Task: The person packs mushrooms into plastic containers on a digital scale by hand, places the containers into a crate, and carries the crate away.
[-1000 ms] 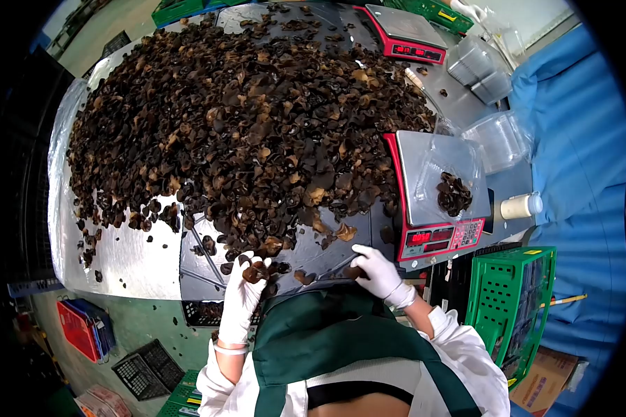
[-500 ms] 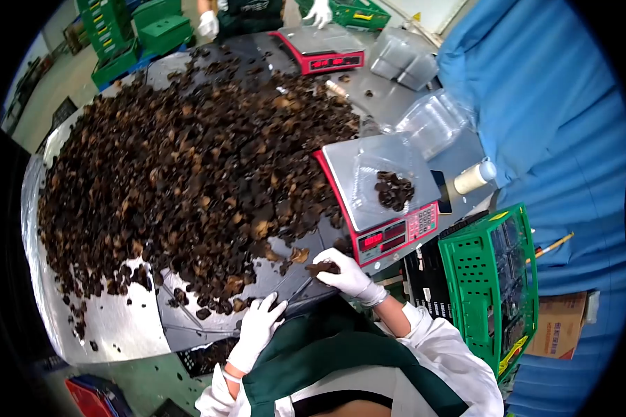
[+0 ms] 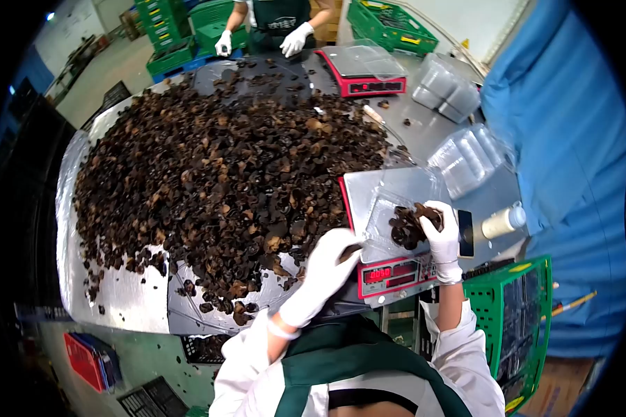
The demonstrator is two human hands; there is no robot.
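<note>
Here, the nearer right hand [image 3: 444, 235] is pinching dark fungus [image 3: 428, 214] at its nine o'clock, over the clear tray [image 3: 378, 226], the left hand [image 3: 330, 263], grip unclear, lying at the tray's eight o'clock.

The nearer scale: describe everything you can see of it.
The nearer scale has a red body and a flat grey, metal-looking plate. Its front shows lit red digits beside a keypad partly hidden by the right hand. It stands on the table, right of the dark heap. A clear tray holding dark pieces rests on the plate; whether the left hand touches the scale is unclear.
</note>
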